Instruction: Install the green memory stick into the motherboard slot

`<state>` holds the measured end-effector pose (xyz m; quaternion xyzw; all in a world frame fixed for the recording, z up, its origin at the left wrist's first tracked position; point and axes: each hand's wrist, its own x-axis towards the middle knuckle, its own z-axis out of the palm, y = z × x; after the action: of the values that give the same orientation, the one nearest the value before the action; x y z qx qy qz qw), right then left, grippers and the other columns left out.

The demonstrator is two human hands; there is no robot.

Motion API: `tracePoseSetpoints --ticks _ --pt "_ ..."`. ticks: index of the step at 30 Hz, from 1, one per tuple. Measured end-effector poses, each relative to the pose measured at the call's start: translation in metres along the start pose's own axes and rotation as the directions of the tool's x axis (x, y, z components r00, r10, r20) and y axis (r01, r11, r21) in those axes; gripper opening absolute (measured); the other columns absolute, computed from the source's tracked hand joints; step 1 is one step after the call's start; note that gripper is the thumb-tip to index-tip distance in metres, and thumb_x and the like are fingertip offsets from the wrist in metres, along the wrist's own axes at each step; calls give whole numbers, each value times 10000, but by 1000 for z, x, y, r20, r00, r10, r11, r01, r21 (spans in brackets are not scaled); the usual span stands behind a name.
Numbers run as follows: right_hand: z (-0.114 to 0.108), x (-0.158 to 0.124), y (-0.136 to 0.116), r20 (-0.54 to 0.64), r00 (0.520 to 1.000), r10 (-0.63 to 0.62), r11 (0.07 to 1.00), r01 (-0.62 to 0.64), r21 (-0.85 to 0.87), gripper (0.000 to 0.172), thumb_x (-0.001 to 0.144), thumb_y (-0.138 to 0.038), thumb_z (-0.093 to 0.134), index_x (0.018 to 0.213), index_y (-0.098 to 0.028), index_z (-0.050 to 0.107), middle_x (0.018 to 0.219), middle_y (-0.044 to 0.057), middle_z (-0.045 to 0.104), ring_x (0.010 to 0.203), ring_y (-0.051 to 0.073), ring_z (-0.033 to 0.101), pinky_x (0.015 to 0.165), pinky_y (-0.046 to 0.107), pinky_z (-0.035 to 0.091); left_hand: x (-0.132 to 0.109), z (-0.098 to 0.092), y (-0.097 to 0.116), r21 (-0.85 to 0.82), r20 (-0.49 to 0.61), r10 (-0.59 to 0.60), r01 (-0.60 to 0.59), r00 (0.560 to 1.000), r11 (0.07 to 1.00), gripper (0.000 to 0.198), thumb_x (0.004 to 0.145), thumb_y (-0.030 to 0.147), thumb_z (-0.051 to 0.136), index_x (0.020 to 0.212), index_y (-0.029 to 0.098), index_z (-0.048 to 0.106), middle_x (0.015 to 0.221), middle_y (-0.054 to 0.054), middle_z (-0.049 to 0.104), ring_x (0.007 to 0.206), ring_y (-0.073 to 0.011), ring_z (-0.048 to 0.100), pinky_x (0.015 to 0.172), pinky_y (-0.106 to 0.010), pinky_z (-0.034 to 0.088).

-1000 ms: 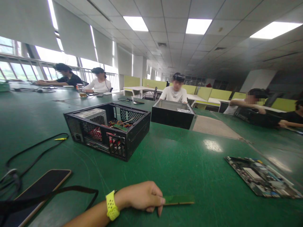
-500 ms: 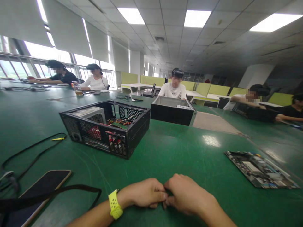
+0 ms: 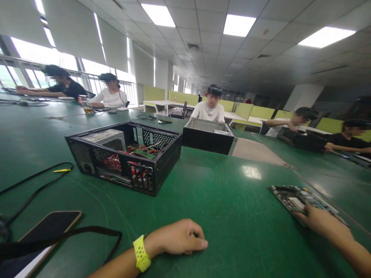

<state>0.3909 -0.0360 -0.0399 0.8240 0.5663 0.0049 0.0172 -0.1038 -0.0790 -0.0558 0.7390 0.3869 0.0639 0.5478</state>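
My left hand (image 3: 179, 240), with a yellow band on the wrist, rests on the green table (image 3: 226, 200) near its front edge. Its fingers are curled into a loose fist and nothing shows in them. My right hand (image 3: 320, 223) is stretched out to the right and lies on the near edge of a bare circuit board (image 3: 292, 195) that sits flat on the table. Its fingers are held together, and what they hold, if anything, is hidden. An open black computer case (image 3: 124, 156) with a power supply, red parts and wires inside stands to the left of centre.
A phone (image 3: 48, 227) lies face up at the front left, with a black strap (image 3: 87, 231) and a black cable (image 3: 34, 181) nearby. A second black case (image 3: 208, 139) stands behind the first. Several people sit round the far side of the table.
A second ago my left hand held a green memory stick. Half a second ago both hands met over it. Now my right hand has swung right to the circuit board, and the stick is out of sight.
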Motion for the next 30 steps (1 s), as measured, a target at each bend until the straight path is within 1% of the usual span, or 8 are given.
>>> tracePoseSetpoints --ticks 3,13,18,20,22,25,27,30 --pt "8 -7 3 15 1000 6 999 -5 -51 376 882 -430 408 843 -167 672 907 213 686 814 335 673 702 421 480 -1 0 2 0 9 3 -3 1000 1000 417 815 537 528 882 147 659 563 46 475 467 -68 366 432 -180 281" --pt "7 -29 -43 5 998 -70 991 70 -117 209 798 -240 497 772 -164 690 919 230 695 835 349 681 684 414 473 -2 0 4 2 -14 -21 21 1000 1000 375 808 499 548 863 143 652 562 45 482 453 -57 363 415 -169 271" --pt "-6 -90 -109 37 967 -254 960 256 -109 211 795 -259 504 832 -164 689 935 177 704 872 338 671 737 411 486 -1 -1 2 -1 1 -14 14 1000 1000 383 810 502 546 876 140 653 558 43 483 451 -63 368 416 -175 277" --pt "-11 -128 -145 78 934 -350 932 355 -72 200 785 -254 511 827 -176 690 921 153 711 874 325 670 744 397 488 0 -1 2 3 9 6 -6 1000 1000 396 821 508 529 874 136 654 546 50 463 445 -63 349 417 -184 261" --pt "-17 -167 -180 121 879 -461 887 462 25 197 770 -236 525 842 -195 704 933 129 717 882 306 668 761 377 485 2 -2 1 0 -73 64 -64 995 998 387 823 498 533 851 128 647 550 57 433 468 -64 338 432 -189 246" --pt "-36 -210 -219 179 720 -670 732 603 317 211 755 -274 575 903 -255 726 945 68 730 891 263 667 769 321 483 4 -4 3 49 -357 162 -154 920 987 330 803 446 583 875 125 617 632 43 468 564 -85 398 501 -196 310" --pt "-50 -217 -230 118 660 -742 628 622 468 252 769 -292 577 977 -300 719 974 31 733 911 233 664 788 292 475 2 -3 4 158 -489 237 -183 840 970 350 783 415 619 1001 142 604 815 -10 572 705 -129 495 636 -233 418" --pt "-63 -197 -226 -34 753 -657 666 600 444 299 829 -332 520 1068 -303 698 1036 42 722 952 240 655 822 323 462 -2 -1 6 358 -467 392 -236 792 903 561 774 368 645 1290 209 491 1294 -96 514 1136 -235 479 991 -365 384"
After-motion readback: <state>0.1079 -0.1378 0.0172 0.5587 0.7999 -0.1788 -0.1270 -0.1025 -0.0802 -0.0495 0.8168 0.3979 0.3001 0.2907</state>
